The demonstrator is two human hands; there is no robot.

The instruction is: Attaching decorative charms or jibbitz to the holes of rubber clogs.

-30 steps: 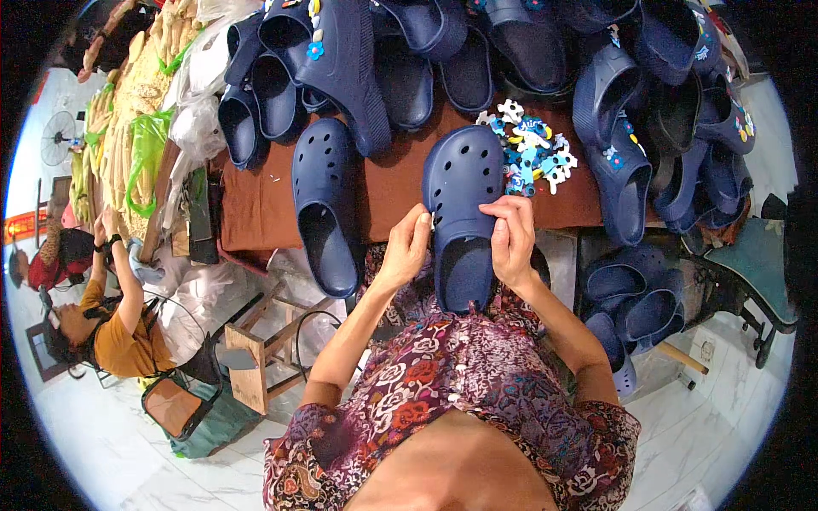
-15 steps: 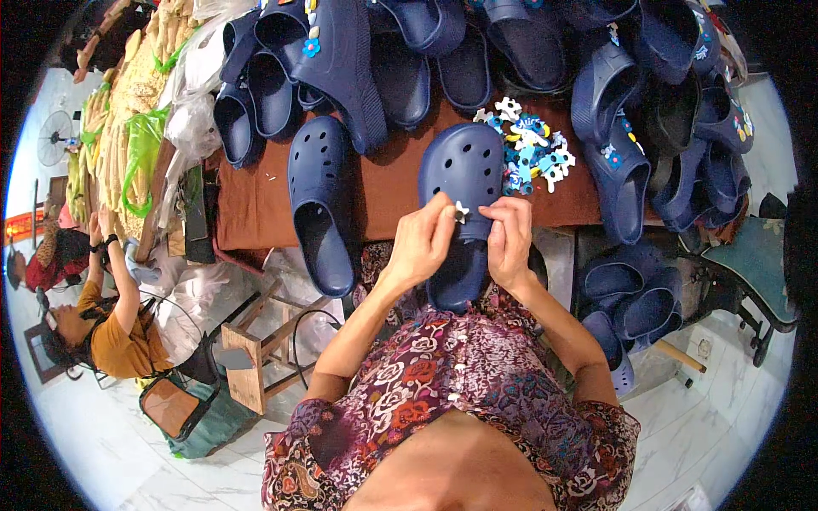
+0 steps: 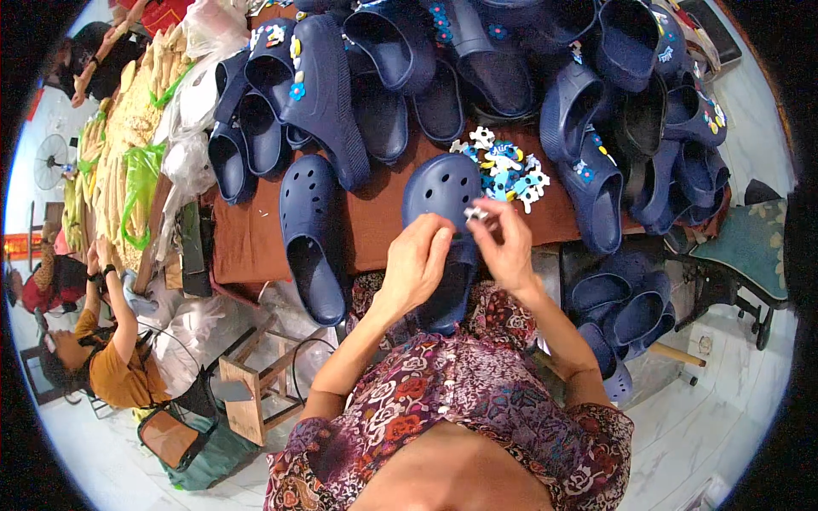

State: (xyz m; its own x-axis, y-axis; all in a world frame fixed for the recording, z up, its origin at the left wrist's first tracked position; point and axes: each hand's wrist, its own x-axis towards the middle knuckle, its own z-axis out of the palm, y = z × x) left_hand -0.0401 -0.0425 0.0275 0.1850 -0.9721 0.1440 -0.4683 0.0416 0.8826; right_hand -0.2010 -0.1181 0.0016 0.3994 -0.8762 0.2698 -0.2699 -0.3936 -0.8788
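One co-worker in an ochre top (image 3: pixel 128 370) at far left, hands at the near end of a heap of pale, long pieces (image 3: pixel 128 192). Next rightward, a wooden stool (image 3: pixel 241 393). On the brown-covered bench (image 3: pixel 375 247): a plain navy clog (image 3: pixel 308 209), toe away from the wearer, heel at the bench edge.

Centre: left hand (image 3: pixel 417 260) lies over the left part of the upper of a second clog, the centre clog (image 3: pixel 439 180). Its fingers are curled, thumb close to the index; cannot tell whether they grip the upper or merely rest on it. Centre clog's long axis runs away from the wearer, toe over the bench, heel toward the lap, between the two hands.

Right hand (image 3: pixel 505 249) is the nearer to the clog's right side; its fingers are narrow, pinching a small charm (image 3: pixel 477 214), white and dark, somewhat blurred. Charm sits at the fingertips, in front of the clog's holed upper at its right edge; the upper lies just left of those fingers. Contact between charm and clog: cannot tell.

Further right: a loose charm pile (image 3: pixel 516 170) just beside the toe, then stacked navy clogs (image 3: pixel 588 192) bearing charms.
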